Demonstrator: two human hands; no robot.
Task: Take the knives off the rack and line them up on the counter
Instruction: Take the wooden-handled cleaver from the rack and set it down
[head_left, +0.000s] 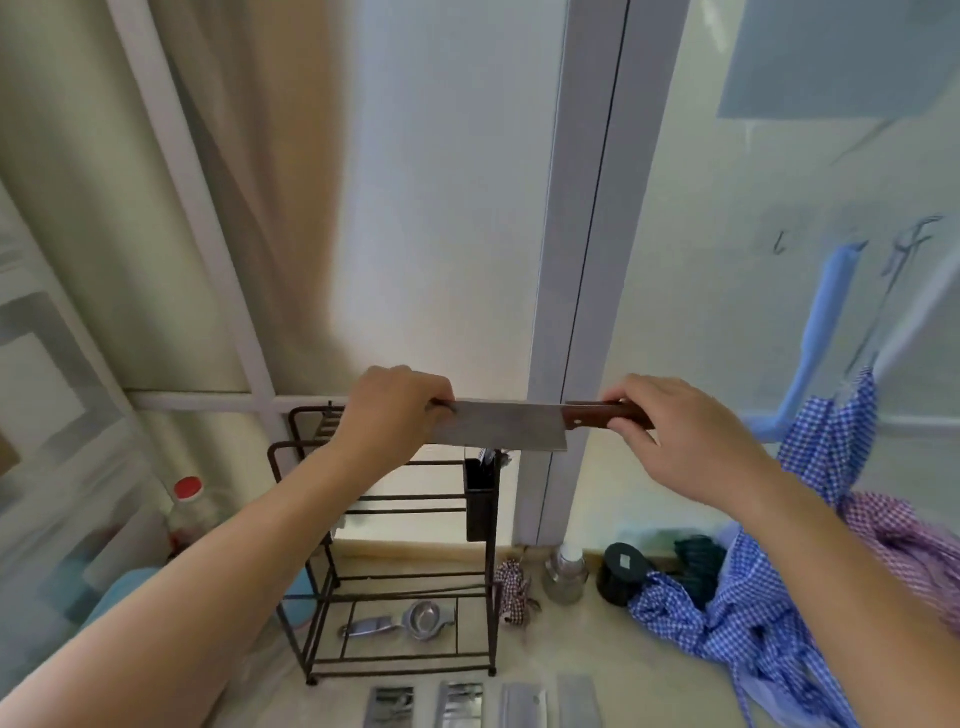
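A cleaver (501, 425) with a wide steel blade and a brown wooden handle is held level above the black wire rack (395, 551). My right hand (675, 431) grips the handle at the right end. My left hand (395, 410) pinches the blade's far tip at the left. The cleaver hangs just over the rack's top rail and a black holder (482, 501) fixed to the rack's right post. Several steel blades (483, 704) lie side by side on the counter at the bottom edge, in front of the rack.
A metal squeezer (400, 621) lies on the rack's bottom shelf. A red-capped bottle (188, 512) stands left of the rack. Right of it are a checked cloth scrap (511, 592), a steel cup (566, 571), a black jar (621, 571) and blue and pink checked cloths (753, 613).
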